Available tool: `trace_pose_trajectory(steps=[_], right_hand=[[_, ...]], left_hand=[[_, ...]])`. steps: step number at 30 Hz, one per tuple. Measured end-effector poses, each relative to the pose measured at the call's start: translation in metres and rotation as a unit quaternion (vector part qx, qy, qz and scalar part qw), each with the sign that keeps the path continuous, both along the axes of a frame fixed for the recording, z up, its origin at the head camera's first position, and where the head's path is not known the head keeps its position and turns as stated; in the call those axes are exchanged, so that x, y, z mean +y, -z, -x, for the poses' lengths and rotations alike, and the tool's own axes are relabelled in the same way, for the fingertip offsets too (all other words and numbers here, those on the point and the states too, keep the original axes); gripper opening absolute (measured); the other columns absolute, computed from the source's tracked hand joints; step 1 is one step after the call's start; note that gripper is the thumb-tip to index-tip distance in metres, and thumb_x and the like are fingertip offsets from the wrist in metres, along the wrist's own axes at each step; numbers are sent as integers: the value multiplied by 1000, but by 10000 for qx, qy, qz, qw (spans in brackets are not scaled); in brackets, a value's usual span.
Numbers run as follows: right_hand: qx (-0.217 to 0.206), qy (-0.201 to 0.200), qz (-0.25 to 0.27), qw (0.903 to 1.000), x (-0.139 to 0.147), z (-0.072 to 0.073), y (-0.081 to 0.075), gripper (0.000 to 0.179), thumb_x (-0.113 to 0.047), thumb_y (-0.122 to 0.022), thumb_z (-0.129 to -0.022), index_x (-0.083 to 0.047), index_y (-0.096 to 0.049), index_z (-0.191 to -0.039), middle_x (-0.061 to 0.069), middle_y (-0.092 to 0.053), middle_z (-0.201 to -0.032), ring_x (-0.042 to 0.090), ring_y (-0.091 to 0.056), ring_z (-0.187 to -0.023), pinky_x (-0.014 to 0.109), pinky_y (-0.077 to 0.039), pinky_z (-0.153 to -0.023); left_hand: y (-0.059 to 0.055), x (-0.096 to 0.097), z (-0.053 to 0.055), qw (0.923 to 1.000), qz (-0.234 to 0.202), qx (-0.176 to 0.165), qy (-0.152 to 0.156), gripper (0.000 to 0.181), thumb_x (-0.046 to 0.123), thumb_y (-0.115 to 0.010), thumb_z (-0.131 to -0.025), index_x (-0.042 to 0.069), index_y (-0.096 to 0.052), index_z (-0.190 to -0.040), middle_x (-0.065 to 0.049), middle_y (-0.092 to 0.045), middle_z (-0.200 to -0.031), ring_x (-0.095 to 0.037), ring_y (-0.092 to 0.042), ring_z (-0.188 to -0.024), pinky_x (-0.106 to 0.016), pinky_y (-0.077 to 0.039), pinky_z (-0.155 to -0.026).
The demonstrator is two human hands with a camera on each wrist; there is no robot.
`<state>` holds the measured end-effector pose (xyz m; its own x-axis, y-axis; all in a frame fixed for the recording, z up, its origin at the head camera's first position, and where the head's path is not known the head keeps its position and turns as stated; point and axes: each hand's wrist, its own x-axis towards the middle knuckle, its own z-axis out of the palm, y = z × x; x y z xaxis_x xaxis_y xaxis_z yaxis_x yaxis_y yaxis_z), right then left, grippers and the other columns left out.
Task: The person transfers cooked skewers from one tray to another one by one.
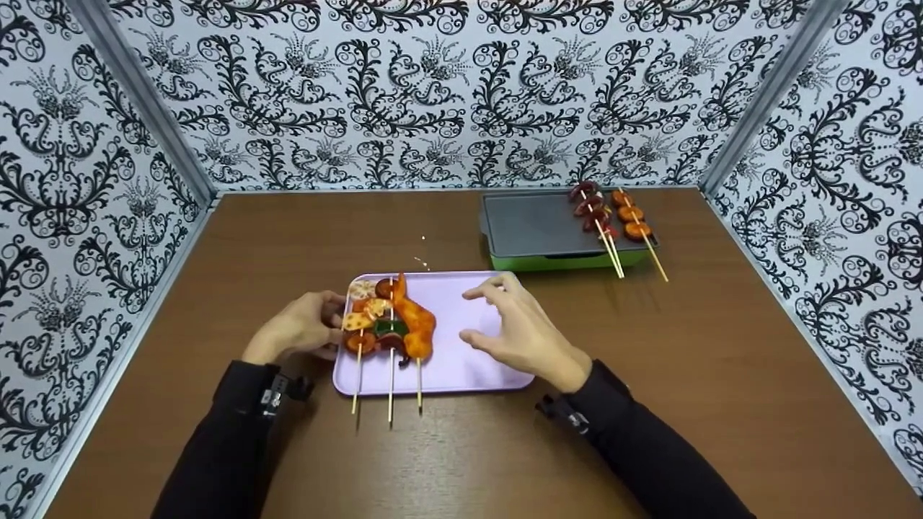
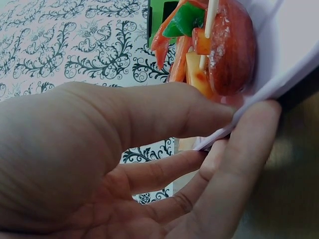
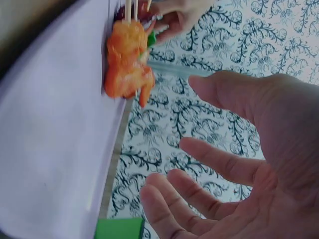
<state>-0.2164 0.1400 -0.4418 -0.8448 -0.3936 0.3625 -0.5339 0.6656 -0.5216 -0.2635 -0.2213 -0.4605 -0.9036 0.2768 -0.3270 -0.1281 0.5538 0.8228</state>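
A pale lilac tray [image 1: 461, 367] lies on the table with three skewers on its left half. One carries a sausage round and yellow pieces [image 1: 360, 339], the middle one green and dark red pieces [image 1: 391, 330], the third an orange chicken wing [image 1: 417, 328]. My left hand [image 1: 303, 326] pinches the tray's left rim, thumb on top and fingers beneath, as the left wrist view shows. Over the tray's right side hovers my right hand [image 1: 525, 331], thumb and fingers spread apart and holding nothing.
Behind the tray, to the right, stands a green grill with a grey plate [image 1: 533, 223]. On its right side rest a skewer of dark red pieces [image 1: 594, 213] and one of orange rounds [image 1: 632, 215], sticks jutting over the front. Patterned walls [image 1: 433, 94] enclose the brown table [image 1: 324, 231].
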Motion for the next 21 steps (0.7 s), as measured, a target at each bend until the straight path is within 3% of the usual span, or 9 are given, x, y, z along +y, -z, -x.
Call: trace_pose_trajectory(steps=[9,21], right_hand=[[561,14,-242,9981,15,9,-4,54,-40,-86,-80,-20,-68,-127,2,-52,-132,24,-48,-123,43,-43,-103],[812,556,-395,9944,46,21,-10,62,-39,-87,-79,-22,-65,-135,11,-51,-142,32,-45,-131,52,-43,-107]], left_hand=[[0,1,-1,10000,99,-5,13,63,-7,-70,-89,0,-44,-146,-23,-59,-120,-31,-68,-92,-41,-65,-72],[0,1,0,10000,-1,32,2,63,-8,-70,-89,-1,-43,-146,-22,-58,-112,-31,-66,-91,-44,-64,-72]])
